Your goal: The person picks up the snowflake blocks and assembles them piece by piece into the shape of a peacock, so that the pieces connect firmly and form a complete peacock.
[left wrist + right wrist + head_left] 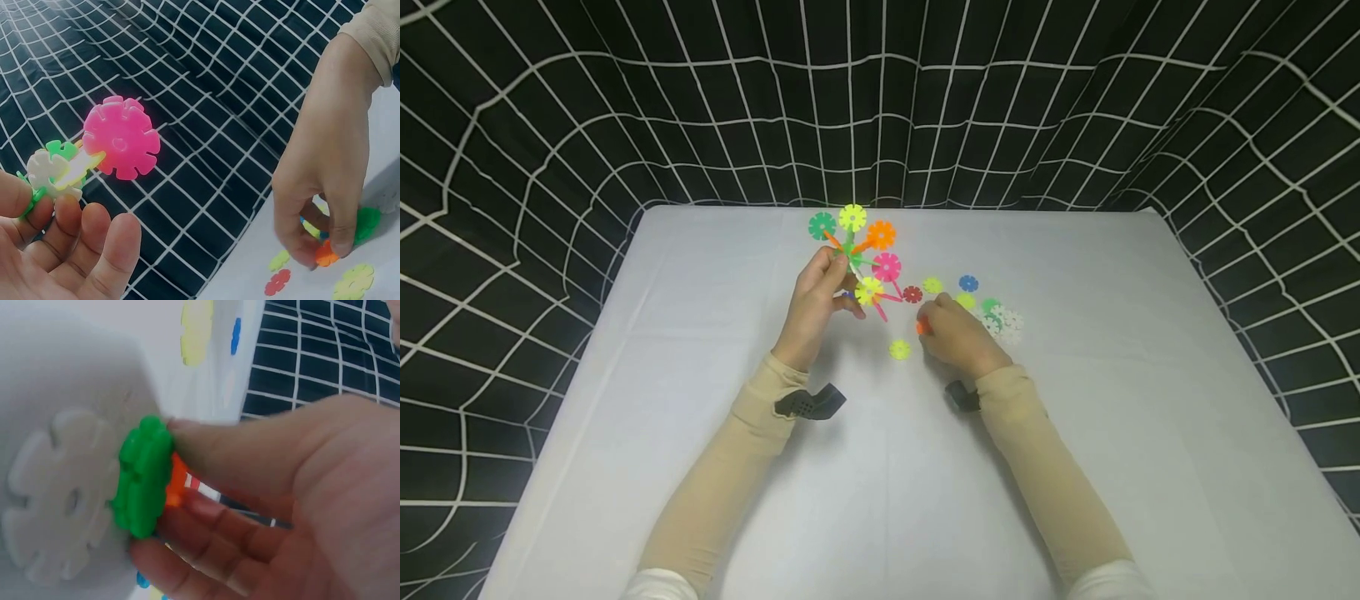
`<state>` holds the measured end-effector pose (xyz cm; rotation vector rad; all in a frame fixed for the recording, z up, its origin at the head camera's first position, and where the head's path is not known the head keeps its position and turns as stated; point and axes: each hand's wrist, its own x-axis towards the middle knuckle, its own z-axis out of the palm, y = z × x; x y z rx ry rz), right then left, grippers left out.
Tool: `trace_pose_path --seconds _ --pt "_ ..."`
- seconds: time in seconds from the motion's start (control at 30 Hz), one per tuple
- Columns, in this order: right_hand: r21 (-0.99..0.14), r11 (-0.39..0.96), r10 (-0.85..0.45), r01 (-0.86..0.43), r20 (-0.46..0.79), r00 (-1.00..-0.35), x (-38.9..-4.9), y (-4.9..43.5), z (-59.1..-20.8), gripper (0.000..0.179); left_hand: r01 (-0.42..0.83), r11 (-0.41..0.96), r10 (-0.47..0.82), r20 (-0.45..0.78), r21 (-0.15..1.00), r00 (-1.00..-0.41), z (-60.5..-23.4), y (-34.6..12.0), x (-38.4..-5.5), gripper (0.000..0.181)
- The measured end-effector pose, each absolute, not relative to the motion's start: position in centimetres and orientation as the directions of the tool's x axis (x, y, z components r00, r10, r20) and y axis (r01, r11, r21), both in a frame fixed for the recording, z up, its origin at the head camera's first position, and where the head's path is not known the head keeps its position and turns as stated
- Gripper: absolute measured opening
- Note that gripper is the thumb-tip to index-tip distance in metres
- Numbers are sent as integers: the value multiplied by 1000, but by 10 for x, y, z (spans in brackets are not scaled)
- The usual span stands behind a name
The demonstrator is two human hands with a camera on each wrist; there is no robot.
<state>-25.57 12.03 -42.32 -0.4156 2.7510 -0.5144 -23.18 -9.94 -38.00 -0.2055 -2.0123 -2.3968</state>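
Note:
In the head view my left hand (823,287) holds up a joined cluster of notched plastic building discs, pinched between thumb and fingers. Its outer pieces include a green disc (822,226), an orange disc (882,235) and a pink disc (887,267); the left wrist view shows a pink disc (122,137) standing out beyond the fingers. Low over the table, my right hand (958,333) pinches a loose orange disc (326,253). Green disc pieces (144,478) are at its fingertips in the right wrist view; whether they are gripped too is unclear.
Loose discs lie around the right hand: a yellow one (899,350), a red one (913,294), a blue one (968,283) and several white ones (1013,320). The white table (880,500) is bounded at the back by a black cloth with a white grid (880,100).

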Motion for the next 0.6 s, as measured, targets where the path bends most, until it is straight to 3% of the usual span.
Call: trace_pose_path --seconds 0.13,0.33,0.47,0.6 --pt "-451 865 -356 -221 -240 -903 -257 123 -421 21 80 -170 75 94 982 -993 -380 -99 -231 19" --pt "-647 730 -351 -221 -79 -933 -258 126 -400 32 69 -169 75 83 983 -994 -380 -99 -231 19" --pt "-813 554 -293 -181 13 -956 -249 122 -382 30 66 -169 68 79 983 -995 -380 -98 -231 19" --pt "-896 395 -239 -202 112 -964 -240 117 -372 26 60 -168 60 71 984 -996 -380 -98 -232 19"
